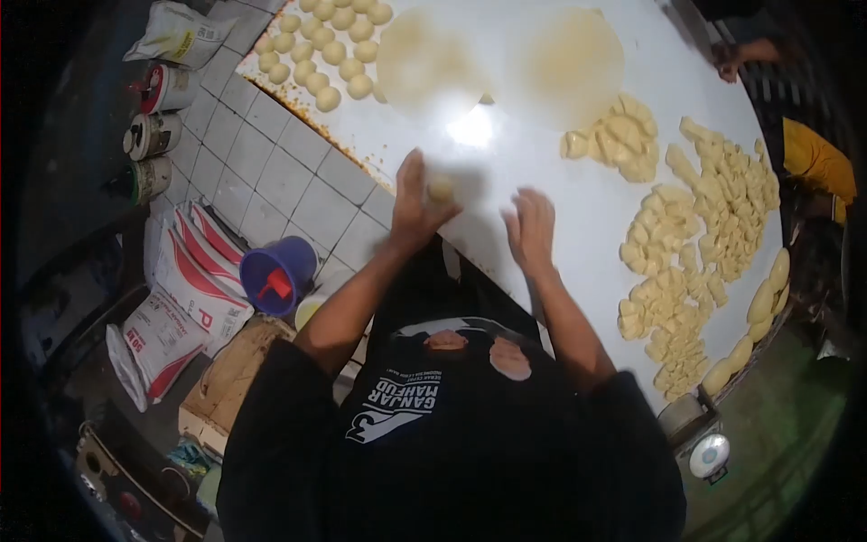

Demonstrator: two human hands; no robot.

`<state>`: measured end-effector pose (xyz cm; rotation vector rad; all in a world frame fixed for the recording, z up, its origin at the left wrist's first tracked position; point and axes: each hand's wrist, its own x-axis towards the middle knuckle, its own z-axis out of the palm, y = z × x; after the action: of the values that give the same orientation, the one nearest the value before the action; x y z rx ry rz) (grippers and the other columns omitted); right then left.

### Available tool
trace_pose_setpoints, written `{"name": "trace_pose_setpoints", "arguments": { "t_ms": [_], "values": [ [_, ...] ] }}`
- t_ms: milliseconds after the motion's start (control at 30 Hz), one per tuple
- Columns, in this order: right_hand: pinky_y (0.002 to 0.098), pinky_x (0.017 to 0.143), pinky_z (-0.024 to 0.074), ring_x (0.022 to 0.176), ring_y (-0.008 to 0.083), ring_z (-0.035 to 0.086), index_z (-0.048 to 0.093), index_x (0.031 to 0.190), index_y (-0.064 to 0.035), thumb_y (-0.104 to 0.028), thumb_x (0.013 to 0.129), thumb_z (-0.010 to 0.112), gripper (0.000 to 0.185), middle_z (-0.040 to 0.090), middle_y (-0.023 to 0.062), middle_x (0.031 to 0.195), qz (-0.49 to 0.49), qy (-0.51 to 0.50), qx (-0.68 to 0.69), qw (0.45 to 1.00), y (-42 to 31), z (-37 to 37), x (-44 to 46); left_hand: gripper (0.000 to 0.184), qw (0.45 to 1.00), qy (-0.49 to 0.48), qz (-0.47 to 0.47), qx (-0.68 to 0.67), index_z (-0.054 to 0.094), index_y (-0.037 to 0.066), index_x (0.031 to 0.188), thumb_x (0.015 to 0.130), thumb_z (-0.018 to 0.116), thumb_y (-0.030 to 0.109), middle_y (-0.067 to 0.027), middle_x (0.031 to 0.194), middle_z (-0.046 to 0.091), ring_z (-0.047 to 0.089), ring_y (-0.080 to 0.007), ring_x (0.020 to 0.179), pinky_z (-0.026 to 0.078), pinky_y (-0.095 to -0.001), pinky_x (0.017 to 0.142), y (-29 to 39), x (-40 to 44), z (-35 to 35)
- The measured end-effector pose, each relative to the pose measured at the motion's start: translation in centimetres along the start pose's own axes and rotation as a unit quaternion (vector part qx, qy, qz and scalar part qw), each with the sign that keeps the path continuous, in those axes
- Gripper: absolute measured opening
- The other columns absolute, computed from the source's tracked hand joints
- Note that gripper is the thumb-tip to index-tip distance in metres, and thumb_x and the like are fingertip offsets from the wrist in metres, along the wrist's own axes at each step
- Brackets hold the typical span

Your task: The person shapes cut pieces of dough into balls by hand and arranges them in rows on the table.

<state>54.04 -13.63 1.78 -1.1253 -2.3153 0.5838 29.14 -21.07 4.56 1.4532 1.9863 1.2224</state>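
My left hand (417, 206) is at the near edge of the white table, curved around a small round dough ball (441, 188) that lies between its fingers and thumb. To the right, my right hand (531, 228) is over the table surface with its fingers apart and bent a little, nothing visible in it. Rows of finished-looking round dough balls (334, 52) sit at the table's far left corner. Cut dough pieces (623, 140) are heaped to the right of my hands, with a larger spread of dough chunks (668, 235) beyond them.
Long dough rolls (766, 298) line the table's right edge, near a small scale (710, 456). Two blurred pale round patches (569, 68) appear at the far side. Another person's hand (754, 54) is at the upper right. Sacks (185, 307) and a purple bucket (282, 271) stand left.
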Motion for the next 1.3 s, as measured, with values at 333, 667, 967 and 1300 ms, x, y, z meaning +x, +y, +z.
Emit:
{"name": "trace_pose_setpoints", "arguments": {
  "t_ms": [333, 667, 967, 1300],
  "values": [
    [0.0542, 0.105, 0.0478, 0.122, 0.0454, 0.061, 0.062, 0.136, -0.0018, -0.022, 0.091, 0.085, 0.055, 0.065, 0.0223, 0.135, -0.050, 0.000, -0.019, 0.999, -8.0, 3.2, 18.2, 0.048, 0.971, -0.215, 0.107, 0.015, 0.063, 0.001, 0.138, 0.091, 0.071, 0.007, -0.0183, 0.138, 0.064, 0.060, -0.0384, 0.127, 0.045, -0.0495, 0.112, -4.4, 3.2, -1.9],
    [0.0500, 0.088, 0.0526, 0.100, 0.0386, 0.064, 0.066, 0.105, -0.0012, -0.021, 0.096, 0.080, 0.026, 0.065, 0.0193, 0.107, 0.269, -0.037, 0.040, 0.961, -0.2, -2.7, -1.9, 0.065, 0.930, -0.040, 0.085, 0.354, 0.057, 0.016, 0.158, 0.099, 0.076, 0.033, -0.0182, 0.164, 0.050, 0.040, -0.0509, 0.150, 0.033, -0.0677, 0.118, -3.9, 10.3, -8.0],
    [0.0525, 0.080, 0.0537, 0.090, 0.0414, 0.067, 0.066, 0.109, -0.0039, -0.035, 0.090, 0.084, 0.040, 0.067, 0.0185, 0.098, 0.137, -0.060, 0.056, 0.987, 0.2, -0.5, 0.6, 0.052, 0.753, -0.187, -0.485, -0.403, 0.054, 0.005, 0.154, 0.110, 0.066, 0.029, -0.0168, 0.121, 0.073, 0.072, -0.0197, 0.095, 0.061, -0.0348, 0.075, 9.9, 1.8, 6.9],
    [0.0458, 0.076, 0.0606, 0.095, 0.0361, 0.070, 0.064, 0.115, -0.0058, -0.026, 0.090, 0.084, 0.038, 0.068, 0.0151, 0.102, 0.106, 0.155, -0.089, 0.978, 9.3, -1.2, 10.6, 0.040, 0.977, -0.176, -0.121, -0.028, 0.067, 0.004, 0.139, 0.100, 0.073, 0.010, -0.0137, 0.121, 0.067, 0.065, -0.0237, 0.110, 0.053, -0.0410, 0.098, 5.8, -2.5, 1.4]
  ]
}}
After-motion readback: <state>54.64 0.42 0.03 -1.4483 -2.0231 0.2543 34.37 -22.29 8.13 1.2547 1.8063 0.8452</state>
